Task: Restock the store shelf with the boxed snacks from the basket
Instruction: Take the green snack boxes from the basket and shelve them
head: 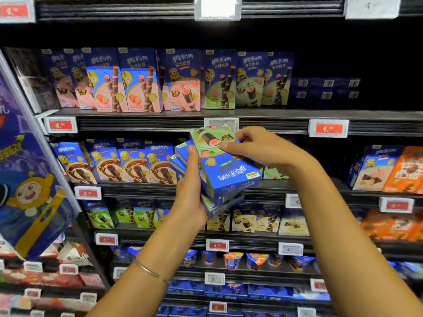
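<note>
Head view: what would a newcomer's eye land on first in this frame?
Dead centre, a stack of blue snack boxes is held up in front of the shelves. The left hand grips its side and the right hand pinches the top box, whose print reads upside down. Behind, a row of matching boxes stands on the upper shelf, with red price tags along the shelf edges.

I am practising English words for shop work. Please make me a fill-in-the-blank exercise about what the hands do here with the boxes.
1. The left hand holds a stack of boxes; the right hand grips the ___ one.
2. That box is blue and ___.
3. A thin bracelet sits on the ___ wrist.
Missing words: top, green, left.
</note>
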`<state>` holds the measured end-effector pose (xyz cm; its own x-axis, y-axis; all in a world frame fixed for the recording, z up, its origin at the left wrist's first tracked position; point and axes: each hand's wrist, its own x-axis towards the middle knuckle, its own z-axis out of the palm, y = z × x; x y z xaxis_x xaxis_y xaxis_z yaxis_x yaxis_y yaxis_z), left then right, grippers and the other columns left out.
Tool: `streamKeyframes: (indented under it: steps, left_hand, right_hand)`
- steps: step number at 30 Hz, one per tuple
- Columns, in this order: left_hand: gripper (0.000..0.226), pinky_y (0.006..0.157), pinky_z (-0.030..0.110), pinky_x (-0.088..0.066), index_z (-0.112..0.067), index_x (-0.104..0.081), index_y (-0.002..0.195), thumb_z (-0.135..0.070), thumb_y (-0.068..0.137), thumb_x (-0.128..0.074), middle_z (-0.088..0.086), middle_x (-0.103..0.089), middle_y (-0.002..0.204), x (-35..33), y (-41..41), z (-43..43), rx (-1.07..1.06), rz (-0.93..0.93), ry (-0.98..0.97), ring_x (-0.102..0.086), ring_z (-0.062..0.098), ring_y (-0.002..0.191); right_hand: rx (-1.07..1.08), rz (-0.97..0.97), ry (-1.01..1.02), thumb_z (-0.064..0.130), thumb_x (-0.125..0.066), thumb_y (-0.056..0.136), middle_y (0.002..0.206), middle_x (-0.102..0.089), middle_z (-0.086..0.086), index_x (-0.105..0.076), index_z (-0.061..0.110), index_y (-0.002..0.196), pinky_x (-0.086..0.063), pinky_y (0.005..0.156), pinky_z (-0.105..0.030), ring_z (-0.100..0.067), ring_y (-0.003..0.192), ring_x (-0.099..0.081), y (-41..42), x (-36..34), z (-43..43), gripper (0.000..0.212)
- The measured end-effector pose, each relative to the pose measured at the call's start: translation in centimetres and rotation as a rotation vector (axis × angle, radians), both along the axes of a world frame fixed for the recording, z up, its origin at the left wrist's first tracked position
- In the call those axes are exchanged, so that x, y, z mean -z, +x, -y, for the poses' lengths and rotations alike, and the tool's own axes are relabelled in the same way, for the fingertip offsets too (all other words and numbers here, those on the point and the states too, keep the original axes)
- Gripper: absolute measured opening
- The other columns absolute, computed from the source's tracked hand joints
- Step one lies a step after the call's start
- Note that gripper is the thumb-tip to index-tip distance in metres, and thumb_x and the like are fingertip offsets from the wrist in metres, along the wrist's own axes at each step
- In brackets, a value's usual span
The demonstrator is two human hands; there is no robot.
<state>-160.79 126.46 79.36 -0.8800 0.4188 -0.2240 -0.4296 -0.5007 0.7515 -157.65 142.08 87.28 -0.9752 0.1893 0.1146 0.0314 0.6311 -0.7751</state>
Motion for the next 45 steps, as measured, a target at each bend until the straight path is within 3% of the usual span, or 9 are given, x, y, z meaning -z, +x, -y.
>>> streamKeyframes:
  steps: [5, 8, 13, 19, 23, 29, 34, 41, 45]
  left_hand:
    - [0.07, 0.068, 0.054, -0.065, -0.023, -0.061, 0.142, -0.067, 0.088, -0.066, 0.008, -0.078, 0.12, -0.1, 1.4, -0.7, -0.06, -0.056, 0.003, -0.078, 0.033, 0.102]
    - [0.064, 0.09, 0.063, -0.06, -0.024, -0.063, 0.14, -0.065, 0.091, -0.064, 0.008, -0.077, 0.123, 0.3, 2.1, -1.4, -0.071, -0.064, 0.003, -0.076, 0.035, 0.109]
    - [0.067, 0.102, 0.067, -0.052, -0.02, -0.056, 0.145, -0.056, 0.091, -0.071, 0.014, -0.073, 0.13, 0.5, 3.5, -3.1, -0.142, -0.005, 0.067, -0.071, 0.041, 0.116]
    - [0.064, 0.099, 0.07, -0.053, -0.021, -0.058, 0.142, -0.051, 0.089, -0.077, 0.013, -0.073, 0.129, 0.9, 4.5, -4.4, -0.21, -0.02, 0.065, -0.073, 0.04, 0.112]
    - [0.075, 0.098, 0.068, -0.054, -0.02, -0.063, 0.142, -0.06, 0.081, -0.074, 0.015, -0.072, 0.132, 0.8, 4.7, -4.1, -0.105, -0.069, 0.029, -0.071, 0.042, 0.117]
    - [0.058, 0.061, 0.052, -0.064, -0.013, -0.084, 0.105, -0.064, 0.081, -0.07, 0.018, -0.079, 0.114, 0.7, 4.4, -2.6, 0.072, -0.074, 0.003, -0.079, 0.038, 0.095]
    - [0.065, 0.099, 0.055, -0.058, -0.021, -0.077, 0.126, -0.063, 0.076, -0.07, 0.013, -0.075, 0.127, 0.3, 3.8, -2.9, 0.159, -0.218, -0.132, -0.074, 0.033, 0.115]
    - [0.048, 0.09, 0.049, -0.063, -0.02, -0.082, 0.115, -0.055, 0.088, -0.064, 0.015, -0.074, 0.129, 0.4, 2.9, -3.1, 0.231, -0.257, 0.0, -0.073, 0.034, 0.116]
    - [0.053, 0.099, 0.055, -0.059, -0.018, -0.079, 0.123, -0.056, 0.089, -0.063, 0.016, -0.072, 0.131, 0.1, 2.2, -3.0, 0.187, -0.27, 0.029, -0.071, 0.036, 0.119]
  right_hand:
    - [-0.048, 0.022, -0.092, 0.051, -0.072, 0.087, 0.066, -0.069, 0.014, -0.06, 0.014, 0.112, -0.05, 0.052, -0.022, 0.0, 0.063, -0.066, 2.5, 0.1, -1.0, 0.046]
    - [-0.101, 0.09, -0.108, 0.051, -0.073, 0.087, 0.094, -0.076, 0.011, -0.053, 0.027, 0.121, -0.062, 0.072, -0.038, -0.01, 0.085, -0.074, 3.9, 0.8, -2.0, 0.047]
    - [-0.142, 0.101, -0.179, 0.05, -0.07, 0.09, 0.1, -0.075, 0.005, -0.055, 0.033, 0.123, -0.058, 0.055, -0.033, -0.016, 0.08, -0.075, 6.0, 1.7, -3.6, 0.04]
    - [-0.024, -0.131, -0.321, 0.019, -0.071, 0.091, 0.098, -0.075, -0.01, -0.068, 0.019, 0.112, -0.051, 0.063, -0.032, -0.02, 0.078, -0.069, 6.6, 1.8, -6.3, 0.021]
    - [-0.012, -0.191, -0.543, 0.016, -0.073, 0.065, 0.095, -0.074, -0.007, -0.07, 0.018, 0.107, -0.045, 0.066, -0.032, -0.023, 0.082, -0.066, 7.4, 1.3, -8.0, 0.043]
    - [0.129, -0.366, -0.737, 0.014, -0.088, 0.072, 0.079, -0.074, 0.0, -0.065, 0.016, 0.114, -0.053, 0.061, -0.032, -0.021, 0.075, -0.072, 6.6, 0.7, -9.6, 0.047]
    - [0.183, -0.383, -0.458, 0.026, -0.091, 0.071, 0.09, -0.074, -0.003, -0.066, 0.016, 0.11, -0.054, 0.056, -0.021, -0.008, 0.066, -0.072, 5.1, 0.0, -9.5, 0.047]
    - [0.278, -0.243, -0.047, 0.074, -0.066, 0.077, 0.084, -0.067, 0.0, -0.05, 0.017, 0.09, -0.047, 0.06, -0.032, -0.015, 0.068, -0.065, 3.6, -1.1, -8.9, 0.06]
    - [0.233, -0.148, -0.247, 0.057, -0.069, 0.082, 0.081, -0.074, -0.001, -0.058, 0.007, 0.119, -0.049, 0.05, -0.024, -0.012, 0.06, -0.068, 3.0, -1.6, -8.2, 0.063]
